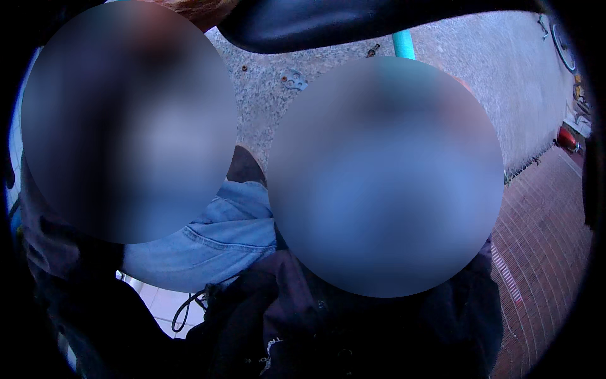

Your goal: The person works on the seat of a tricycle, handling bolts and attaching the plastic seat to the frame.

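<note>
Closest to the camera, dark jacket folds along the lower edge, with a left sleeve running up at the side and a faded denim trouser leg just beyond. Across the top, a glossy black saddle, probably a bicycle's, cut off above; to the right of and below it, a short stretch of teal tube, likely part of a bicycle frame. On the rough concrete beyond the trouser leg, a small bolt-like part, a rusty nut-like piece and a grey metal plate, all loose and apart from one another.

Judging by those loose pieces, partway through at most: some parts lying off, with fitting or further stripping perhaps left. Impossible to say which, or to pick out any finished joint.

Hidden behind two large round blurs, left and right: most of the working area, including the lower run of tube. Left hand and right hand not to be made out; cannot tell how far open either might be, or whether holding anything. At the top edge beside the saddle, a brownish patch, perhaps skin, too cropped to assign. At the far right, part of a wheel and a red object, squeezed toward the dark rim and hard to identify.
</note>
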The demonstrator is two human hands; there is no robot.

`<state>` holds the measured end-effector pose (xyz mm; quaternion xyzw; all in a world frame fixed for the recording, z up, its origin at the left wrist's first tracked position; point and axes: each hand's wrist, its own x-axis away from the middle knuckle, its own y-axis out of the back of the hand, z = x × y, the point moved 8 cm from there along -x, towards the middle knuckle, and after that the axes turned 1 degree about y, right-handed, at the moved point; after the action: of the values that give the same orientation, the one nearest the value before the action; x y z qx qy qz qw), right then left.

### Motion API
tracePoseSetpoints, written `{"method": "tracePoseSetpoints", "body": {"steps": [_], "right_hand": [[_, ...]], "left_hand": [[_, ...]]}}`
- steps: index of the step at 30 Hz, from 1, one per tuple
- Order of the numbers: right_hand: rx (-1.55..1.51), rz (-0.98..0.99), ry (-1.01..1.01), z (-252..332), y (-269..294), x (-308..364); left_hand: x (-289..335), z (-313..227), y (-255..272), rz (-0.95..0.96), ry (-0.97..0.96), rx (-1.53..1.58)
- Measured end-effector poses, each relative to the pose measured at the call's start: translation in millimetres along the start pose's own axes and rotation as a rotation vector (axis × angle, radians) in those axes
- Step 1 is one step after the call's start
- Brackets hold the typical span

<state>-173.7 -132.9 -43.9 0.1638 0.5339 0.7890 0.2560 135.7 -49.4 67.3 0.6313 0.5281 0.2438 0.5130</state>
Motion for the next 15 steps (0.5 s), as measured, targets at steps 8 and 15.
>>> {"method": "tracePoseSetpoints", "body": {"steps": [8,15], "right_hand": [[-0.107,-0.091,0.061,78.3,43.1,-6.4],[-0.921,0.542,-0.302,133.1,-119.7,-38.5]], "left_hand": [[10.8,1.1,-5.3,-0.034,0.000,-0.071],[12.9,5.6,1.8,0.036,0.128,-0.156]]}}
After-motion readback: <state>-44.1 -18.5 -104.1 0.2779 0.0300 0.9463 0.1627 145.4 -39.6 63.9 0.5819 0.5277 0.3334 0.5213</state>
